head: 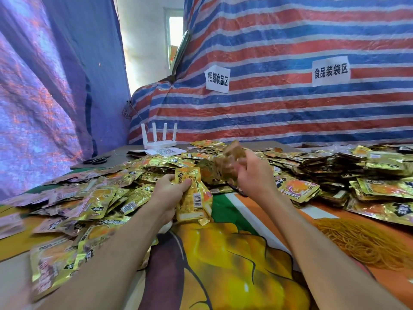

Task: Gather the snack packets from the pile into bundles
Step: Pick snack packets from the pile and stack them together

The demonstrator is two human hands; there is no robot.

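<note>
A wide pile of gold foil snack packets (156,164) covers the table from left to right. My left hand (169,189) grips a small stack of packets (193,195) held upright, barcode side toward me. My right hand (252,173) is raised just right of it and holds a blurred packet (230,159) above the pile. Stacked bundles of packets (299,189) lie at the right.
A heap of tan rubber bands (366,240) lies at the near right. A white router (159,142) and black scissors (98,160) sit at the back left. Striped tarp (279,104) walls the back; a printed cloth (223,253) covers the table in front of me.
</note>
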